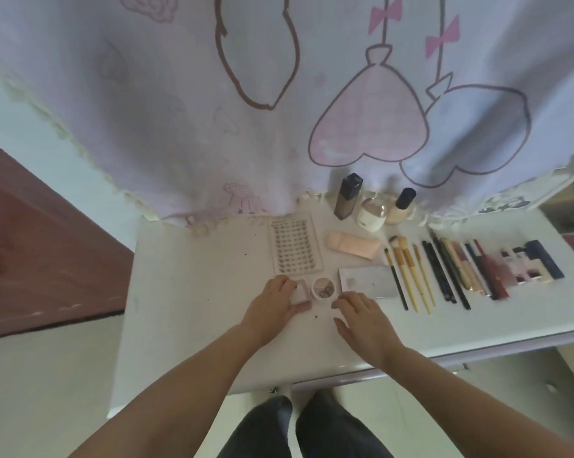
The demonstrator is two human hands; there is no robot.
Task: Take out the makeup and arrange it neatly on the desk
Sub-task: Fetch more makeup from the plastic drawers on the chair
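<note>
Smooth white desk, printed cloth curtain, glossy silver palette.

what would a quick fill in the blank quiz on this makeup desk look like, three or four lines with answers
1. The left hand holds a small pale case just ____ of the round compact.
2. The lash tray lies ____ on the desk.
3. The right hand holds ____.
4. The tall dark-capped bottle stands ____ at the back.

Missing words: left; flat; nothing; upright
</note>
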